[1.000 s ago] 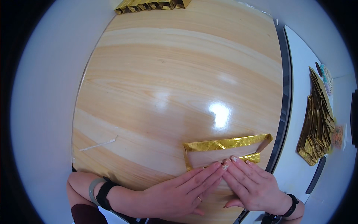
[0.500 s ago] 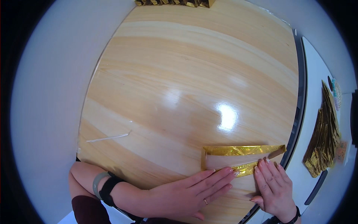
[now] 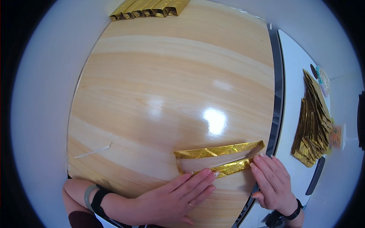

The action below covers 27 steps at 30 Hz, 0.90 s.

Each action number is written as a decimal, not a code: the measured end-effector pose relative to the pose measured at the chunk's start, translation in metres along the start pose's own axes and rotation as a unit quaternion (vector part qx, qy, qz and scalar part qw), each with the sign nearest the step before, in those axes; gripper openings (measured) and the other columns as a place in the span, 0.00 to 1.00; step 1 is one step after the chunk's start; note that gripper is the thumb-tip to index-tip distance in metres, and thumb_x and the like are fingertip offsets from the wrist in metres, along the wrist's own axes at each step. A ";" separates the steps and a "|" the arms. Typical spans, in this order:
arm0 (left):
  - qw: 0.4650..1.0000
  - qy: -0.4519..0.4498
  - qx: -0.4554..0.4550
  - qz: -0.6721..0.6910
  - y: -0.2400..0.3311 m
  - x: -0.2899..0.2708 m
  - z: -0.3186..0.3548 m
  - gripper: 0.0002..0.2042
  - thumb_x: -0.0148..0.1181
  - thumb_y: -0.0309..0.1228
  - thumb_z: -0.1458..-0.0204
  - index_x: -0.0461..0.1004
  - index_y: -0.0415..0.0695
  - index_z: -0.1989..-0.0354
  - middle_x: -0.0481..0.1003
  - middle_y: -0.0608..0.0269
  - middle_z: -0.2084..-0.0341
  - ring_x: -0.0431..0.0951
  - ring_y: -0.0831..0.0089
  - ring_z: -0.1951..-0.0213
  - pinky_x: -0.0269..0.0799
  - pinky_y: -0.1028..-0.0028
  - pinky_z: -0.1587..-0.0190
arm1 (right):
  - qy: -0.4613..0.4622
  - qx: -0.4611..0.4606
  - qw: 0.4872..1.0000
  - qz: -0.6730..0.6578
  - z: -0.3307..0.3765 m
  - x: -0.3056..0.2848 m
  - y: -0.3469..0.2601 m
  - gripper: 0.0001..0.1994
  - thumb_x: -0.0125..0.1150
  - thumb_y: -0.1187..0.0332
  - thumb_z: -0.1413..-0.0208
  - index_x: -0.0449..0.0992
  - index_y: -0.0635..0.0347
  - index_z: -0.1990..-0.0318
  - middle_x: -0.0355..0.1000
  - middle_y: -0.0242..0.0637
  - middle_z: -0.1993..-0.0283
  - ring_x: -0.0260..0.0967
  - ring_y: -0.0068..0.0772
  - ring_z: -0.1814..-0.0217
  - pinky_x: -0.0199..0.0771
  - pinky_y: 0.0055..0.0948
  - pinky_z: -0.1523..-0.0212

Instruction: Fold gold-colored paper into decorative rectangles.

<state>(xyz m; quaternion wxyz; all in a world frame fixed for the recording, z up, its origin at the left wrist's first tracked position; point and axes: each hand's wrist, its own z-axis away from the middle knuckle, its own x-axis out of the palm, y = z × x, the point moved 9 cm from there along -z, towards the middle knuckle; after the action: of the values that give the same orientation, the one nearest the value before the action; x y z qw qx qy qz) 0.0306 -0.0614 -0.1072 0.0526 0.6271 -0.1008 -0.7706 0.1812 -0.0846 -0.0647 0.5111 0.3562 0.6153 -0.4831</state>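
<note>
A long, hollow strip of shiny gold foil paper [image 3: 220, 151], folded into an open-topped rectangular frame, lies on the wood-grain table in front of me. My left hand [image 3: 173, 197] is flat with its fingers stretched out. Its fingertips rest at the frame's near wall, toward the left part. My right hand [image 3: 274, 183] has its fingers extended as well, and their tips touch the right end of that near wall. Neither hand grips anything. Part of the near wall's left end is hidden behind my left fingers.
Several gold foil box tubes [image 3: 150, 9] stand in a row at the table's far left. On a white surface [image 3: 283, 152] to the right lies a fanned stack of folded gold paper [image 3: 311, 125]. A clear tub [image 3: 338, 136] stands beyond it. A thin white strip [image 3: 93, 150] lies at left.
The whole view has shifted, so the table and the things on it appear farther left. My right fingertips have slid rightward along the frame's near wall. My left hand stays flat beside it.
</note>
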 end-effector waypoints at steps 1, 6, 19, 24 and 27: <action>1.000 -0.002 -0.001 0.000 0.000 0.000 0.000 0.45 0.46 0.63 0.52 0.57 0.36 0.35 0.56 0.49 0.33 0.52 0.54 0.31 0.42 0.55 0.31 | -0.006 -0.011 1.000 -0.012 -0.004 0.002 -0.001 0.28 0.48 0.49 0.38 0.71 0.67 0.45 0.71 0.48 0.43 0.67 0.46 0.39 0.62 0.41 0.37; 1.000 0.003 -0.004 0.004 -0.002 -0.002 0.000 0.45 0.46 0.63 0.52 0.56 0.36 0.35 0.55 0.50 0.33 0.52 0.56 0.31 0.42 0.56 0.31 | -0.030 -0.039 0.998 -0.041 -0.015 0.009 0.000 0.27 0.50 0.50 0.40 0.71 0.67 0.45 0.70 0.48 0.43 0.68 0.46 0.40 0.65 0.40 0.39; 1.000 0.003 -0.009 -0.001 -0.002 0.000 0.002 0.44 0.45 0.63 0.50 0.55 0.39 0.34 0.55 0.52 0.32 0.51 0.59 0.30 0.40 0.57 0.30 | -0.116 -0.019 0.983 0.139 0.000 0.028 -0.003 0.35 0.46 0.37 0.46 0.70 0.53 0.40 0.67 0.33 0.38 0.60 0.37 0.32 0.33 0.53 0.28; 1.000 0.003 -0.008 0.007 -0.002 -0.001 0.003 0.45 0.48 0.63 0.53 0.56 0.39 0.34 0.55 0.50 0.33 0.51 0.57 0.30 0.41 0.56 0.31 | -0.116 0.024 0.989 0.089 0.004 0.030 0.005 0.38 0.50 0.33 0.51 0.69 0.47 0.38 0.64 0.28 0.34 0.53 0.47 0.28 0.22 0.58 0.29; 1.000 0.006 -0.009 0.018 -0.003 -0.001 0.002 0.46 0.51 0.63 0.56 0.57 0.39 0.35 0.55 0.52 0.33 0.51 0.56 0.30 0.43 0.56 0.31 | -0.129 0.055 0.990 0.032 0.005 0.031 0.012 0.38 0.52 0.32 0.54 0.69 0.41 0.38 0.62 0.24 0.33 0.47 0.54 0.26 0.19 0.61 0.30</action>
<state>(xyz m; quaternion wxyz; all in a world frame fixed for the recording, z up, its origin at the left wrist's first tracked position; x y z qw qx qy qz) 0.0292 -0.0585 -0.1065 0.0735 0.6295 -0.1047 -0.7664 0.1869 -0.0873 -0.0972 0.5806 0.3377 0.5056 -0.5415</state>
